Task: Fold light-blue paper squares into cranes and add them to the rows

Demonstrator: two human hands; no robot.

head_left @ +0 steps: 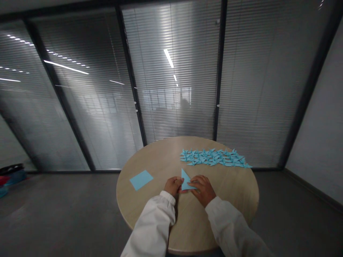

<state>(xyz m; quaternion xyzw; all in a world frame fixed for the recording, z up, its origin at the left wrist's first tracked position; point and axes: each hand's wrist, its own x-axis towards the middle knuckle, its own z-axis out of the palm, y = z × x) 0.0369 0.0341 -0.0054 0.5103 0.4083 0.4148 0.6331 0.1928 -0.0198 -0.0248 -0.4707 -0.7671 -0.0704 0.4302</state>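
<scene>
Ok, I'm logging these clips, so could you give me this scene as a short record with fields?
Surface: rounded pale wood-look table
Left hand: holding folded blue paper triangle by its left edge
Right hand: touching triangle's right side
Left of hands: flat blue four-sided paper sheet
Beyond hands, rightward: clustered blue pointed folded-paper pieces
Clothing: long white sleeves

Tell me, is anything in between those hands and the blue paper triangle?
Nothing visible: the left hand and right hand both touch the blue paper triangle directly. The flat blue sheet lies off to the left, and the folded blue pieces beyond, mostly to the right.
</scene>
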